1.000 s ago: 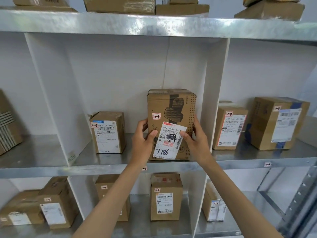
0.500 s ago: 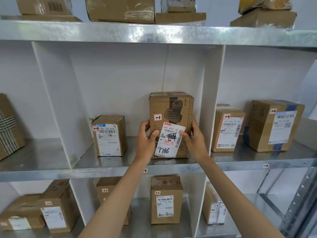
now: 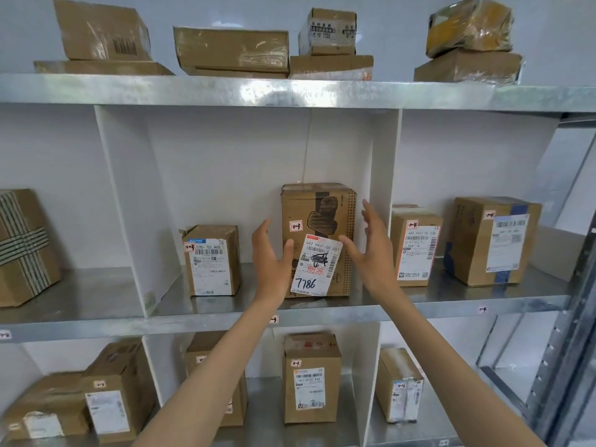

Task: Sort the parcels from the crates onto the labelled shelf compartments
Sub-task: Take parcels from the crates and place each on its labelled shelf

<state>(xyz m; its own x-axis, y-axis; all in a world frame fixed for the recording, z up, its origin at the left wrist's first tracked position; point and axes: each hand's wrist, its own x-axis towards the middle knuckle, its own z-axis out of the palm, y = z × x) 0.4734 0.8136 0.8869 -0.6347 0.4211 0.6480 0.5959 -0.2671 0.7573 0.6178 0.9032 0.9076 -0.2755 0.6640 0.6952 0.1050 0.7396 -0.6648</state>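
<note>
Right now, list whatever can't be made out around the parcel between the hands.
Head view only.
1. Tall parcel: lower left corner hidden behind the left hand.
2. Lower-shelf box: label mostly hidden by the left forearm.
3. Striped box: cut off by the left edge.

A tall parcel (image 3: 319,214) stands upright on the metal shelf (image 3: 354,312), in the middle compartment, close to the white divider (image 3: 383,188) on its right. Its white label (image 3: 314,267) bears the handwritten number 7786. The left grip (image 3: 271,262), a bare hand with fingers loosely extended, sits at the parcel's left edge, and the right grip (image 3: 374,253), fingers spread, at its right edge; contact cannot be judged. A smaller parcel (image 3: 213,261) stands apart to the left in the same compartment.
</note>
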